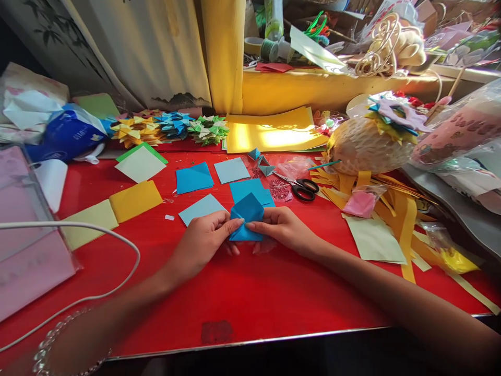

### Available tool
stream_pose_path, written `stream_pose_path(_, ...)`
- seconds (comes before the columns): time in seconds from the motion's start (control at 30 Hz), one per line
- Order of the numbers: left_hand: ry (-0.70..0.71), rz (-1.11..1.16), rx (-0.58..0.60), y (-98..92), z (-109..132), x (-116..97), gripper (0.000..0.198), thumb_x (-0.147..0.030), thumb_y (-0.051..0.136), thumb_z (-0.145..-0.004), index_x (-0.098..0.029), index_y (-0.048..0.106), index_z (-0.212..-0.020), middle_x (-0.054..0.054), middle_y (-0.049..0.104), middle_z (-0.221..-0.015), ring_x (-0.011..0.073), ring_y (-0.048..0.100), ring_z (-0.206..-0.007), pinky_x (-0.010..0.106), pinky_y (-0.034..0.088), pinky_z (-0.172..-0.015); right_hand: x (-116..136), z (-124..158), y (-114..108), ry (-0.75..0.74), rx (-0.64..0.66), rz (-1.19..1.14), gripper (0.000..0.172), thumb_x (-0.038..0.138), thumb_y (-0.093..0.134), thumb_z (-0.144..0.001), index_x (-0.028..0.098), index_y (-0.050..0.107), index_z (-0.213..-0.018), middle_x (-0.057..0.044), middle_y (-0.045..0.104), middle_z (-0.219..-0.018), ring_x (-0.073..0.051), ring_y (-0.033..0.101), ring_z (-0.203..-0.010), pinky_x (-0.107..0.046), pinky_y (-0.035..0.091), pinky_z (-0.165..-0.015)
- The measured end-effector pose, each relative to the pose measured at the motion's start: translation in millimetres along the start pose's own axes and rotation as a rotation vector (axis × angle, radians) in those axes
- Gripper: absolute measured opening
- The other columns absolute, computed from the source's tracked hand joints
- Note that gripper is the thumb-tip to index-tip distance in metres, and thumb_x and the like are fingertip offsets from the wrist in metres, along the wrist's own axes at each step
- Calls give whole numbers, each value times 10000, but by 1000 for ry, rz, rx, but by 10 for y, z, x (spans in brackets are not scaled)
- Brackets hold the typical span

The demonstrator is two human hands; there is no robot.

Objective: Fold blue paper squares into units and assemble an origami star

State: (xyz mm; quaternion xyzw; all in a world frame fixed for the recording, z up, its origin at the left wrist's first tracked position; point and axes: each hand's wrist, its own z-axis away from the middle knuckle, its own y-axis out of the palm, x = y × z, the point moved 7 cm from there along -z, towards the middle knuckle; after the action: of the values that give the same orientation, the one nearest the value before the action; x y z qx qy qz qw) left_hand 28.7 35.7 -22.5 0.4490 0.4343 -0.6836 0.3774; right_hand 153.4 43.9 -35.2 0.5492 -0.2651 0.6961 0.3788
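Several fingers (234, 225) pinch blue paper (247, 208); one bag (435, 236) holds yellow material (458, 261).

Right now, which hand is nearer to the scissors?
Right. The right hand, holding the blue paper, is below and left of the scissors in view; the left hand, at the paper's left edge, is farther.

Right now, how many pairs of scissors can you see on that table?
1: the black-handled scissors lie on the red table, just beyond the right hand. Others may be hidden under the yellow paper strips.
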Motion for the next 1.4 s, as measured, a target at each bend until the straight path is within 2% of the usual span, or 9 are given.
stream_pose_path(0.17,18,-106,-30,-22,31,-56,302,-452,496,-800,-181,513,-668,-20,615,-546,142,605,-556,229,414,-577,-7,-4,9,5,6,1,345,456,593,-734,125,548,-822,-31,658,-617,-129,628,-526,-220,499,-498)
stream_pose_path(0.5,16,-210,-73,-40,41,-33,330,-478,482,-800,-192,460,-638,-43,556,-480,111,524,-471,200,360,-475,-5,-30,4,32,43,-21,340,429,629,-709,118,579,-835,-49,687,-688,-125,633,-549,-218,492,-515)
stream_pose_path(0.57,49,-243,-98,-60,29,-59,323,-470,490,-797,-190,457,-640,-41,546,-524,107,518,-505,197,370,-487,1,-29,-2,44,47,-39,327,420,636,-706,117,576,-815,-50,688,-683,-127,633,-542,-226,495,-518)
stream_pose_path(0.67,193,-232,-148,-118,18,-176,223,-429,521,-789,-210,519,-831,-21,571,-747,110,535,-657,193,418,-569,27,-20,-13,46,58,-47,296,395,644,-709,113,569,-761,-44,680,-626,-115,619,-505,-206,480,-490)
stream_pose_path(0.77,297,-212,-81,-129,4,-254,317,-395,511,-805,-256,495,-1090,5,563,-919,120,550,-774,207,452,-670,46,-12,-11,45,92,-68,273,364,654,-709,109,570,-761,-40,670,-591,-109,613,-489,-186,458,-463)
stream_pose_path(0.9,322,-330,7,-123,-32,-256,223,-386,527,-795,-223,594,-932,12,587,-844,127,548,-738,205,434,-655,50,-29,-48,11,60,-191,225,308,639,-731,120,561,-825,-40,680,-689,-151,662,-589,-239,523,-538)
stream_pose_path(1.0,267,-290,-34,-173,-72,-213,205,-392,560,-769,-192,573,-813,-3,581,-739,114,527,-652,203,416,-597,58,-50,-56,-43,52,-228,206,258,645,-729,131,559,-867,-31,681,-745,-160,680,-678,-237,537,-602)
stream_pose_path(1.17,196,-207,-49,-172,-101,-161,219,-393,580,-750,-176,555,-768,-22,559,-672,101,510,-586,199,397,-548,21,-71,-50,-23,37,-200,158,238,630,-740,108,589,-820,-40,687,-705,-129,674,-680,-214,525,-666)
stream_pose_path(1.4,166,-191,-50,-129,-94,-112,203,-386,584,-753,-187,591,-790,-26,593,-699,112,545,-644,202,407,-597,22,-53,-27,-34,7,-190,165,232,645,-718,119,599,-828,-17,682,-729,-131,671,-692,-225,523,-673)
